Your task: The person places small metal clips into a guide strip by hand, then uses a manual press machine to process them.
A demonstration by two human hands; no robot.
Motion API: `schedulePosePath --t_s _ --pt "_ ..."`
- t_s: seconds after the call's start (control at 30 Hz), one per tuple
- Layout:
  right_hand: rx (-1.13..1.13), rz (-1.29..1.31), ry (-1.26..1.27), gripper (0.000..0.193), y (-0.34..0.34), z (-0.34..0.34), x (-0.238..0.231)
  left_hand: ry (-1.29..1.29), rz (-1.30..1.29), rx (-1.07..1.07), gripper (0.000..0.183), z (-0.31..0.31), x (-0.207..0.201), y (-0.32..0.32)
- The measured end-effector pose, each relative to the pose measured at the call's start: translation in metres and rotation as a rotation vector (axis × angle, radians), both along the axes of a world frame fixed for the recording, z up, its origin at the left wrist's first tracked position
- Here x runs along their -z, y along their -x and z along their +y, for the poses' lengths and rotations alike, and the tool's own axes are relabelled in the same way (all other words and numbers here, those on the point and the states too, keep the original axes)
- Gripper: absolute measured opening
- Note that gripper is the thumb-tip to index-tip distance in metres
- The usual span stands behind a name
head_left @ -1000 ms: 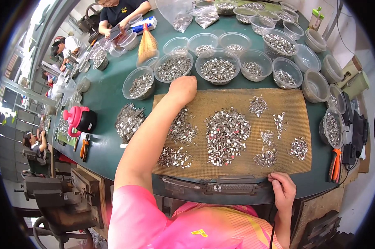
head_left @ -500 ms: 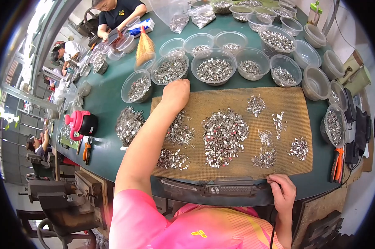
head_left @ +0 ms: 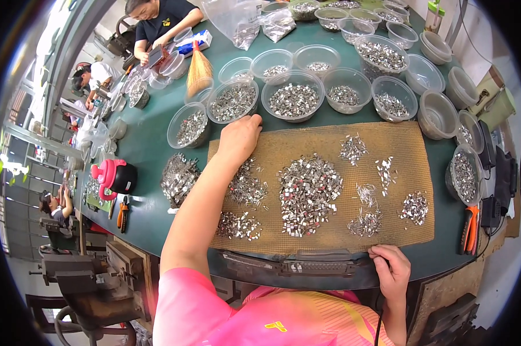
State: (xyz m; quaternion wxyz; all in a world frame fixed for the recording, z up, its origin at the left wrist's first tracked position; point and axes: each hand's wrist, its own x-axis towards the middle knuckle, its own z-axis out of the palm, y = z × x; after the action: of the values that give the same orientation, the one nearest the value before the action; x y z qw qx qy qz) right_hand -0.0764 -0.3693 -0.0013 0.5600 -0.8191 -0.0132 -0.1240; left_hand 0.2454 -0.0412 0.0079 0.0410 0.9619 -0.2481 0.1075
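Observation:
My left hand (head_left: pixel 240 139) is closed at the far edge of the brown ridged mat (head_left: pixel 312 135), just below a clear plastic bowl (head_left: pixel 233 101) of small metal pieces. Its fingers curl together, and what they may hold is hidden. Under and beside that forearm lie piles of small metal bits (head_left: pixel 248 189). At the mat's near right edge rests my right hand (head_left: pixel 392 269), fingers bent and pressed together; I cannot make out anything in them. Between the hands spreads a large heap of silvery blocks (head_left: pixel 309 196), with smaller piles of pins and bits (head_left: pixel 364 224) to its right.
More clear bowls (head_left: pixel 293 96) of metal parts line the table's far side. Orange-handled pliers (head_left: pixel 469 230) lie at the right, another pair (head_left: pixel 123 214) at the left beside a pink-and-black jug (head_left: pixel 113 176). A straw brush (head_left: pixel 199 69) stands farther back. A co-worker (head_left: pixel 163 26) sits across the table.
My left hand has drawn back slightly from the bowl's rim toward me, still closed. My right hand keeps its place. The whole view has shifted a little.

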Motion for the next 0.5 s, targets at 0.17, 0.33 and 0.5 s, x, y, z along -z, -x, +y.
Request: schedulePosePath --t_s 0.17,0.33,0.5 --pt "-0.014 0.015 -0.006 0.020 0.000 -0.001 -0.002 -0.044 0.018 -0.043 0.013 -0.005 0.001 -0.008" --pt "-0.025 0.019 -0.013 0.021 0.000 -0.001 -0.001 -0.103 0.092 -0.087 0.015 -0.004 0.002 -0.015" --pt "-0.025 0.017 -0.002 0.022 0.000 -0.001 -0.001 -0.018 0.064 -0.061 0.015 -0.005 0.001 -0.008"
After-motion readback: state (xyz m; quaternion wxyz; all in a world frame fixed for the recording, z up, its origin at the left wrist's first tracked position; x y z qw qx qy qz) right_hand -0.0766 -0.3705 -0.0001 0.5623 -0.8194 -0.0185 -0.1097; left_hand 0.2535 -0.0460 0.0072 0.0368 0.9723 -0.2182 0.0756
